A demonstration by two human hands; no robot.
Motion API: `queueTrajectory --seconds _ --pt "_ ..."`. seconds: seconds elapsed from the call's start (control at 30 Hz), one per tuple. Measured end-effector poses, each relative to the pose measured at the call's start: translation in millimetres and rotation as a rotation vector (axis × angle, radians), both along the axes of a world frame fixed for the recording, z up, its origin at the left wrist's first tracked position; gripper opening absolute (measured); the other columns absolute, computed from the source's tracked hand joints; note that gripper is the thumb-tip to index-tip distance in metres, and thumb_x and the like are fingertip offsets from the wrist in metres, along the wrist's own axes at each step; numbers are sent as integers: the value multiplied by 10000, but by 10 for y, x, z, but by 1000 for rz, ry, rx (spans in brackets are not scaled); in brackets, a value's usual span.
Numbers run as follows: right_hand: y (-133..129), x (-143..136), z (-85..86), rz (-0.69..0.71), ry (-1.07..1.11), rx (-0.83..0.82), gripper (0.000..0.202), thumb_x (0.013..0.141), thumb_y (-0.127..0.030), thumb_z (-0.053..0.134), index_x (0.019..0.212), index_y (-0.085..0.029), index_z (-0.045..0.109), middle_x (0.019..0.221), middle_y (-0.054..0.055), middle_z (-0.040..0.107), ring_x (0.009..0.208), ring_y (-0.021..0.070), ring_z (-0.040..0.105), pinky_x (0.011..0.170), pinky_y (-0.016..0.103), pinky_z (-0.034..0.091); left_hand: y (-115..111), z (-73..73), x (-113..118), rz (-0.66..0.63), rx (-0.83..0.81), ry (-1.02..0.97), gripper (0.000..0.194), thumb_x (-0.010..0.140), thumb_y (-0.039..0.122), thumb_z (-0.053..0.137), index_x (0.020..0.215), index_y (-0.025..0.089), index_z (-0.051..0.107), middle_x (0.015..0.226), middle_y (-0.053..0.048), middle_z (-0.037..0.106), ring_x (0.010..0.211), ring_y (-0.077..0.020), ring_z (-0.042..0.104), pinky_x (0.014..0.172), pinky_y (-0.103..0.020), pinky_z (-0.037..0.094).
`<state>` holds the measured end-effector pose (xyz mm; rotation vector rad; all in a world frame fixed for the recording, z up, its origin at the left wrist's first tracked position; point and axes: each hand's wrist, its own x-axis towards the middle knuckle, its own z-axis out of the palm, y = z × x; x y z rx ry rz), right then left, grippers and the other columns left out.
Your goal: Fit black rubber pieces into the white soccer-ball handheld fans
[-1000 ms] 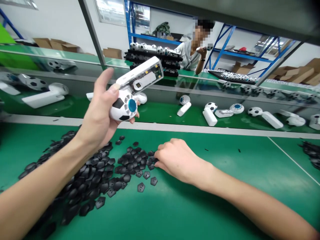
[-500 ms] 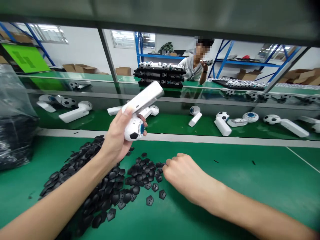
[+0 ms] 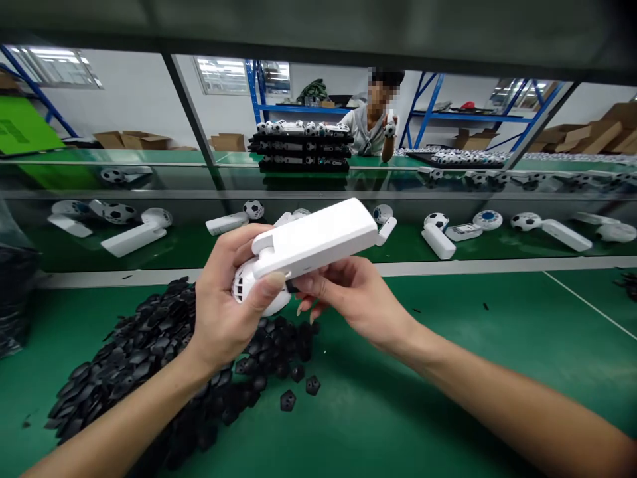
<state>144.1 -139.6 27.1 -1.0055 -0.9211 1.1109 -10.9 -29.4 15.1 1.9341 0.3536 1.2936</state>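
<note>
The person's left hand is wrapped around the round end of a white device, holding it tilted above the heap of black pieces on the near left of the green table. The right hand, nearly closed, pinches a small dark piece, mostly hidden from me, at the device's underside. On the far side, a co-worker raises a hand with a white object.

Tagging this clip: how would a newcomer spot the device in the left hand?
Above the green table, find the left hand. It grips the white device, a long block with a rounded head. Unlike similar units lying behind, it is held up.
</note>
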Motion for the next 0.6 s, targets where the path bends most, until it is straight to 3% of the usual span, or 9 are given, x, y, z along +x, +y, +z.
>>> queueTrajectory --seconds 0.1,0.23,0.43,0.6 --pt "-2 -25 -24 -1 -21 18 520 682 -635 954 862 -184 770 721 6 722 623 140 675 557 251 553 -37 30 0 14 45 33 438 920 550 788 1259 291 690 1178 -53 748 986 -252 724 744 -330 564" --pt "-23 -79 -20 -18 -30 17 456 721 -512 965 948 -177 755 760 13 731 638 151 666 603 285 581 -53 31 11 31 104 67 414 930 525 780 1249 278 686 1143 -46 750 894 -219 707 694 -312 543" --pt "-25 -139 9 -16 54 -42 486 616 -476 1026 904 -191 758 737 0 735 594 142 661 592 276 607 -64 -15 -17 61 136 62 375 934 525 772 1251 339 698 1088 -15 768 829 -224 705 678 -334 542" --pt "-44 -87 -50 67 78 -113 506 549 -482 1051 891 -237 769 726 -14 753 617 191 710 656 351 674 -111 58 -70 80 364 85 357 893 448 812 1214 325 715 1066 -18 810 744 -227 733 616 -324 536"
